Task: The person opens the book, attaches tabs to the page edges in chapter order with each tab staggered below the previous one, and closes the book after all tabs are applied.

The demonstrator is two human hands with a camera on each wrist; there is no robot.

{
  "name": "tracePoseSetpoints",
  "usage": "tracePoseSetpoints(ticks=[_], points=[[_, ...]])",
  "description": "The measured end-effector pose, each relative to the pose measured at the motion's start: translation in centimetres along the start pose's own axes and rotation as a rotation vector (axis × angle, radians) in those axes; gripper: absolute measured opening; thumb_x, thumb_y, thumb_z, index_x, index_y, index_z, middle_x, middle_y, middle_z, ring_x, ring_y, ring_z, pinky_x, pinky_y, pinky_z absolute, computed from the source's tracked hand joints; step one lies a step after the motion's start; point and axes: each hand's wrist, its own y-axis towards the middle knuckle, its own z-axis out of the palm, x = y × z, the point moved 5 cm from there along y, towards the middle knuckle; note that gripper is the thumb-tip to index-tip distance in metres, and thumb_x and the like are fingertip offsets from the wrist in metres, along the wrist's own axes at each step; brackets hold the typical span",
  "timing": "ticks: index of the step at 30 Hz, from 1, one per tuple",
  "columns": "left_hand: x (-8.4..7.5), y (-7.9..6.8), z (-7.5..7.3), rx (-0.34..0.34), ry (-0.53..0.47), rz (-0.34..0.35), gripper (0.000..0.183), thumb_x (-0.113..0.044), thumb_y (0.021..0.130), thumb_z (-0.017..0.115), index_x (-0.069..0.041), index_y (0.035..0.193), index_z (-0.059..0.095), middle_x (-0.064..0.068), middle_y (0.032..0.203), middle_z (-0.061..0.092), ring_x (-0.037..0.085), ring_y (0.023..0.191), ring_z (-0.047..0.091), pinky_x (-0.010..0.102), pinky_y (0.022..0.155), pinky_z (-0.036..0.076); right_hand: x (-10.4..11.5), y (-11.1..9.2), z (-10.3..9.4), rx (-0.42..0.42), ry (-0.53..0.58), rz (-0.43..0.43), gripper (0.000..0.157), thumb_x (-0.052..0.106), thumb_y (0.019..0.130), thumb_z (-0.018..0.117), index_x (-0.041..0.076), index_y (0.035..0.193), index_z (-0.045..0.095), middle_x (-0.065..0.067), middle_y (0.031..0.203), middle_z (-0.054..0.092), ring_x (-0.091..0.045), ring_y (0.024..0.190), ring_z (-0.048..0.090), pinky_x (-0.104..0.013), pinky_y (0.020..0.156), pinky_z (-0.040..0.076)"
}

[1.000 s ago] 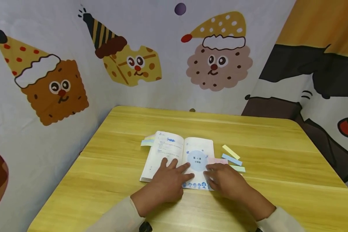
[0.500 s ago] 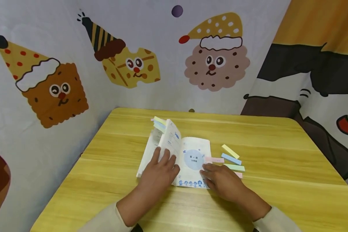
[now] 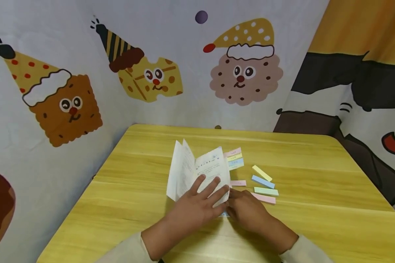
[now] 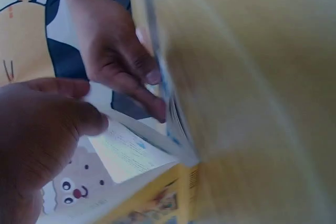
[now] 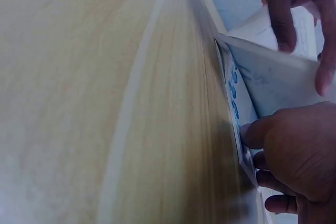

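A small open book (image 3: 212, 164) stands part-way through a page turn, its leaves raised and fanned in the head view. My left hand (image 3: 200, 201) spreads its fingers over the raised leaves, which lie between thumb and fingers in the right wrist view. My right hand (image 3: 248, 210) grips the book's right edge, its thumb on a page with blue figures (image 5: 234, 93) in the right wrist view. Pink, yellow, blue and green index tabs (image 3: 235, 159) stick out from the raised leaves. A pink tab (image 3: 238, 183) sticks out lower down.
Loose sticky strips lie right of the book: yellow (image 3: 262, 173), blue (image 3: 263, 181), green (image 3: 266, 191) and pink (image 3: 264, 198). The wooden table (image 3: 125, 219) ends at a cloth backdrop (image 3: 191, 113) printed with cartoon biscuits and cheese.
My left hand has lifted leaves from the book's left side and swung them rightward, bringing the group of tabs to the right. My right hand has stayed at the right edge.
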Motion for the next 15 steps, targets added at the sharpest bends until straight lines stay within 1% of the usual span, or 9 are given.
tracePoseSetpoints(ticks=[1, 3, 6, 8, 9, 10, 11, 13, 15], points=[[-0.1, -0.1, -0.1, -0.020, -0.007, -0.001, 0.040, -0.021, 0.087, 0.057, -0.031, 0.126, 0.056, 0.002, 0.146, 0.038, 0.027, 0.135, 0.029, 0.053, 0.105, 0.022, 0.0, 0.0, 0.0, -0.011, -0.001, 0.001, 0.026, 0.026, 0.084, 0.068, 0.019, 0.109, 0.069, 0.005, 0.111, 0.063, -0.012, 0.096, 0.059, -0.037, 0.076, 0.045], [0.4, -0.2, -0.3, -0.103, -0.027, -0.084, 0.039, -0.025, 0.090, 0.053, -0.028, 0.129, 0.054, 0.005, 0.146, 0.038, 0.030, 0.135, 0.028, 0.055, 0.104, 0.021, -0.1, -0.1, 0.1, -0.033, 0.007, 0.006, 0.031, 0.026, 0.084, 0.068, 0.022, 0.115, 0.066, 0.008, 0.111, 0.063, -0.010, 0.092, 0.059, -0.036, 0.075, 0.045], [2.3, -0.6, -0.5, -0.250, -0.078, -0.380, 0.045, -0.034, 0.092, 0.046, -0.019, 0.134, 0.051, 0.015, 0.148, 0.030, 0.039, 0.135, 0.024, 0.063, 0.099, 0.017, -0.2, -0.1, 0.1, -0.040, 0.022, 0.002, 0.038, 0.027, 0.086, 0.066, 0.029, 0.123, 0.060, 0.009, 0.111, 0.062, -0.007, 0.085, 0.058, -0.033, 0.069, 0.044], [3.7, -1.1, -0.2, -0.302, -0.176, -0.595, 0.053, -0.039, 0.093, 0.042, -0.013, 0.139, 0.044, 0.022, 0.149, 0.023, 0.043, 0.130, 0.028, 0.062, 0.095, 0.024, -0.2, -0.1, 0.1, -0.029, 0.037, 0.002, 0.042, 0.028, 0.089, 0.063, 0.036, 0.129, 0.055, 0.010, 0.116, 0.060, -0.006, 0.088, 0.058, -0.032, 0.068, 0.044], [4.2, -1.4, 0.1, -0.315, -0.251, -0.675, 0.056, -0.040, 0.094, 0.041, -0.010, 0.142, 0.039, 0.024, 0.149, 0.021, 0.042, 0.123, 0.037, 0.059, 0.093, 0.031, -0.2, -0.2, 0.1, -0.021, 0.047, 0.003, 0.044, 0.029, 0.090, 0.062, 0.039, 0.131, 0.052, 0.010, 0.118, 0.059, -0.005, 0.090, 0.057, -0.032, 0.068, 0.043], [4.5, -1.5, 0.5, -0.318, -0.347, -0.721, 0.059, -0.041, 0.095, 0.040, -0.008, 0.144, 0.033, 0.024, 0.149, 0.019, 0.040, 0.116, 0.044, 0.054, 0.089, 0.039, -0.2, -0.3, 0.2, -0.011, 0.052, 0.005, 0.046, 0.029, 0.090, 0.061, 0.041, 0.133, 0.050, 0.010, 0.121, 0.058, -0.005, 0.092, 0.057, -0.032, 0.069, 0.043], [4.6, -1.6, 0.9, -0.312, -0.449, -0.738, 0.062, -0.041, 0.097, 0.040, -0.006, 0.145, 0.027, 0.023, 0.148, 0.019, 0.036, 0.109, 0.050, 0.047, 0.081, 0.046, -0.2, -0.4, 0.2, -0.005, 0.057, 0.006, 0.046, 0.029, 0.091, 0.061, 0.041, 0.133, 0.049, 0.009, 0.123, 0.056, -0.006, 0.094, 0.056, -0.033, 0.070, 0.043], [4.0, -1.5, 1.9, -0.258, -0.653, -0.708, 0.066, -0.041, 0.098, 0.039, -0.005, 0.148, 0.014, 0.019, 0.146, 0.023, 0.028, 0.099, 0.057, 0.038, 0.068, 0.050, -0.2, -0.5, 0.3, -0.003, 0.056, 0.003, 0.045, 0.029, 0.091, 0.061, 0.038, 0.134, 0.050, 0.007, 0.126, 0.055, -0.008, 0.099, 0.056, -0.035, 0.073, 0.044], [3.0, -1.3, 3.1, -0.163, -0.786, -0.640, 0.067, -0.041, 0.099, 0.038, -0.006, 0.148, 0.011, 0.015, 0.145, 0.030, 0.024, 0.100, 0.059, 0.036, 0.070, 0.051, -0.2, -0.7, 0.3, -0.009, 0.043, -0.007, 0.041, 0.029, 0.090, 0.061, 0.032, 0.131, 0.054, 0.004, 0.127, 0.055, -0.010, 0.103, 0.056, -0.037, 0.076, 0.045]])
